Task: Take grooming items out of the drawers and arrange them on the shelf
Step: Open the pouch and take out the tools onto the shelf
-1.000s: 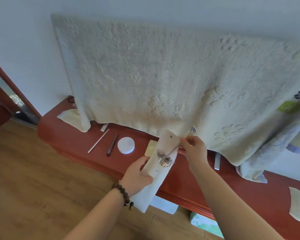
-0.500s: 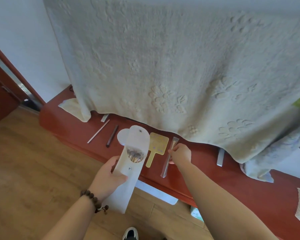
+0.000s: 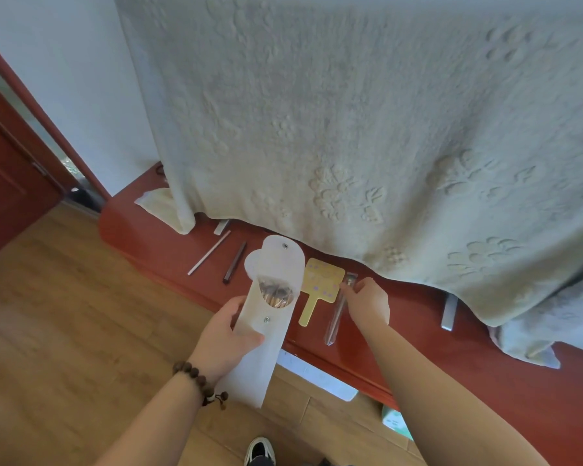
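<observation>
My left hand (image 3: pixel 228 332) grips a long white snap pouch (image 3: pixel 271 334) held upright over the front edge of the red shelf (image 3: pixel 485 368); brush heads show in its open mouth. On the shelf lies a brush in a clear sleeve (image 3: pixel 335 314). My right hand (image 3: pixel 367 304) pinches its far end. A yellow hand mirror (image 3: pixel 320 282) lies between the pouch and the sleeved brush. A white round compact (image 3: pixel 250 264) is partly hidden behind the pouch flap.
A dark stick (image 3: pixel 235 262) and a white stick (image 3: pixel 209 252) lie at the shelf's left, a grey bar (image 3: pixel 449 312) at the right. A pale blanket (image 3: pixel 350 129) hangs over the shelf's back. A red door (image 3: pixel 4 169) stands left. Packets lie under the shelf.
My right hand drew the sleeved brush out of the pouch and laid it on the shelf beside the mirror. My left hand lowered the pouch to the left.
</observation>
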Demonstrator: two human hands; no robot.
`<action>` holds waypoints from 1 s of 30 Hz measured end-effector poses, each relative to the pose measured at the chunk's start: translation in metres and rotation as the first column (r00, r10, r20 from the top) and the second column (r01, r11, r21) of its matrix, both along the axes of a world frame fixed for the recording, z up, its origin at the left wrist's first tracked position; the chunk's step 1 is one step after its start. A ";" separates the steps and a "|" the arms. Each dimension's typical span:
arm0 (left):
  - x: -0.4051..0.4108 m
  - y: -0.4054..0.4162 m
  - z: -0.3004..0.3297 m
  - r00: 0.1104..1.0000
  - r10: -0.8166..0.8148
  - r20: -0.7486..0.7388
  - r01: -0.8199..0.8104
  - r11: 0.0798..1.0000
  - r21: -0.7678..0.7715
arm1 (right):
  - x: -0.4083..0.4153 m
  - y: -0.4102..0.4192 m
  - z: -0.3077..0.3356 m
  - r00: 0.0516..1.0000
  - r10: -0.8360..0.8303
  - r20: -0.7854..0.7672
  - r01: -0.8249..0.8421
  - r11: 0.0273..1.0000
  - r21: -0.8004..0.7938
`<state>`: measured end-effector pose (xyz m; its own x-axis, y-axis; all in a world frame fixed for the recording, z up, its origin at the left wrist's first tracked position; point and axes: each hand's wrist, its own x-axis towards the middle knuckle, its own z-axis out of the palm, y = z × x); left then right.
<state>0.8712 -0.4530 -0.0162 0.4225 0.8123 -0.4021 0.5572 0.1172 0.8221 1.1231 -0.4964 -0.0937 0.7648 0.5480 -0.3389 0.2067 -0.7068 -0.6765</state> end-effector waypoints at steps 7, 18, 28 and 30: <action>0.020 -0.003 0.015 0.994 -0.050 0.095 0.052 0.998 -0.021 | -0.044 -0.014 0.084 0.944 0.325 0.061 -0.314 0.823 0.473; 0.026 -0.014 0.023 0.966 -0.187 0.178 0.192 0.981 -0.012 | -0.049 -0.039 0.096 0.918 0.345 0.194 -0.396 0.808 0.436; 0.033 -0.017 0.015 0.960 -0.237 0.153 0.236 0.972 0.024 | -0.020 -0.037 0.113 0.996 0.064 0.056 -0.085 0.807 0.585; 0.035 -0.019 0.015 0.959 -0.220 0.177 0.222 0.975 0.012 | -0.025 -0.041 0.109 0.997 0.069 -0.026 -0.041 0.811 0.584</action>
<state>0.9064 -0.4716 -0.0012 0.6559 0.6879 -0.3109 0.4162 0.0142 0.9092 1.0981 -0.5374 0.0150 0.7197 0.6938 0.0251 0.1938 -0.1660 -0.9669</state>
